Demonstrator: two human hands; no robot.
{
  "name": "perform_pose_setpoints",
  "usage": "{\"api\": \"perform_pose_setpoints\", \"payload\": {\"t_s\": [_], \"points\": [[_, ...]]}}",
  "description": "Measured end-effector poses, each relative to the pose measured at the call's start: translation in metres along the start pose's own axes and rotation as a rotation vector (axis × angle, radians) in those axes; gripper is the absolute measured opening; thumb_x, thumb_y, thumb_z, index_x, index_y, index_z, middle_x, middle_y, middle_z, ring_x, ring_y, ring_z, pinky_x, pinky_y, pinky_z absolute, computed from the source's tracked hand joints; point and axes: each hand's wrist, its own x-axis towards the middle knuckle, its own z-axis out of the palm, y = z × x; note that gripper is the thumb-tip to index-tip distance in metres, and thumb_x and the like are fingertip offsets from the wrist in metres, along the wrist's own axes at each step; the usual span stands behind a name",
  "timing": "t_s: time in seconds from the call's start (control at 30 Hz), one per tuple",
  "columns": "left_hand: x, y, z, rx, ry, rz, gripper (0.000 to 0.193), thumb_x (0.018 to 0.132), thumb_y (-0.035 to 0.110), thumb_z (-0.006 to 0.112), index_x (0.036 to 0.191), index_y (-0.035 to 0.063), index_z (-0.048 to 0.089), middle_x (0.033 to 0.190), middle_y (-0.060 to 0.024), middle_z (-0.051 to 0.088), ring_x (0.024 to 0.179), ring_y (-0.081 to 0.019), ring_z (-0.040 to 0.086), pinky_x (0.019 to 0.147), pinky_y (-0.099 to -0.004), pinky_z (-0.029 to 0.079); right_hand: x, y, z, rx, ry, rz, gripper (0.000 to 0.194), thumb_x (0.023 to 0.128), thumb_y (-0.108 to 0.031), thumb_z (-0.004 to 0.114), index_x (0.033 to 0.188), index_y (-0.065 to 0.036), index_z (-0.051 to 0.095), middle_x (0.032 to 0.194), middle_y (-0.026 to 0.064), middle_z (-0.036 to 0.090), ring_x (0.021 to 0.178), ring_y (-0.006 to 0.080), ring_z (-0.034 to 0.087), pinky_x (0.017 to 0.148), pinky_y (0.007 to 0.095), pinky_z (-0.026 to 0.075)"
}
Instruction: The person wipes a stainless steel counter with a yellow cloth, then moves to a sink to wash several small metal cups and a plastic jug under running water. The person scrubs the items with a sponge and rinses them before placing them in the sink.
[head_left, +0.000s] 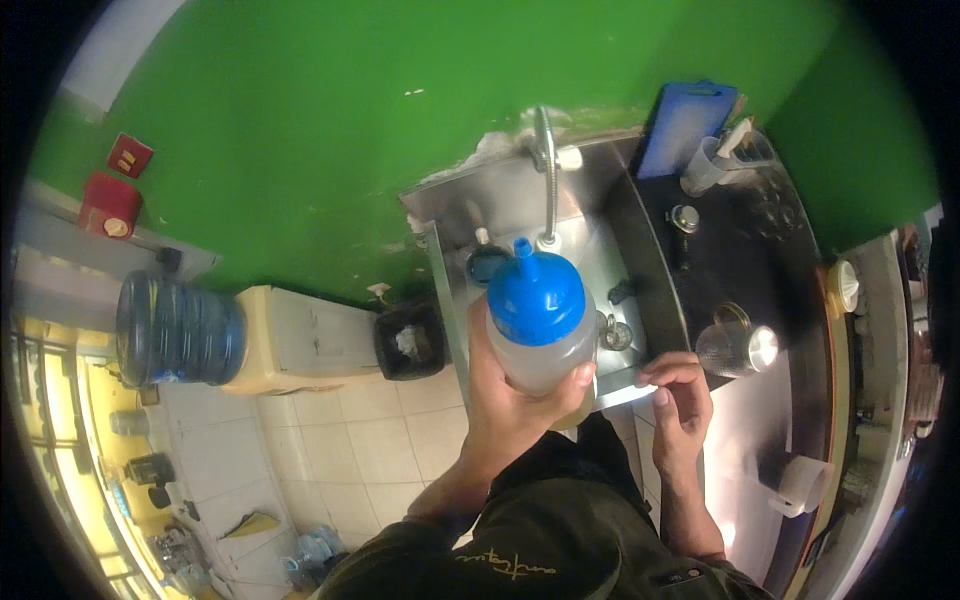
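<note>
My left hand (510, 420) is wrapped around a translucent plastic squeeze bottle (544, 367), held upright over the sink's front side. A blue screw cap (536, 300) with a narrow spout tops the bottle and is in place. To the right, my right hand (682, 405) hovers by the front rim of the steel sink (596, 240), fingers curled, thumb apart from the fingertips, nothing visible in it. Inside the basin, partly behind the bottle, lies a clear glass mug (616, 335). A dark round item (487, 264) sits at the basin's left.
A flexible metal faucet (552, 180) hangs over the basin. On the dark counter stand a glass pitcher (724, 349), a blue cutting board (681, 135), a plastic pitcher (701, 169) and a paper roll (806, 484). Left are a black bin (386, 352) and a water dispenser (315, 330).
</note>
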Motion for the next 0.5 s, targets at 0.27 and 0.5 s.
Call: {"api": "perform_pose_setpoints", "payload": {"t_s": [0.27,0.5], "points": [[0.007,-0.028,-0.009,0.106,0.085,-0.068,0.074,0.084,0.017,0.087,0.14,0.0028,0.04,0.126,-0.0137,0.059,0.113,-0.0223,0.064,0.097,-0.0384,0.053,0.019,-0.017,0.028,-0.191,-0.212,-0.127,0.028,0.086,-0.004,0.072,0.112,0.0,0.062,0.119,0.0144,0.06,0.112,0.0263,0.059,0.1,0.0387,0.046],[0.019,-0.058,-0.015,0.125,0.12,-0.082,0.069,0.087,0.021,0.085,0.138,0.0021,0.042,0.125,-0.0144,0.061,0.112,-0.0234,0.064,0.098,-0.0387,0.052,0.045,-0.011,0.05,-0.439,-0.336,-0.235,0.056,0.086,-0.009,0.072,0.138,-0.001,0.052,0.137,0.0198,0.054,0.129,0.0319,0.053,0.107,0.0423,0.043]]}}
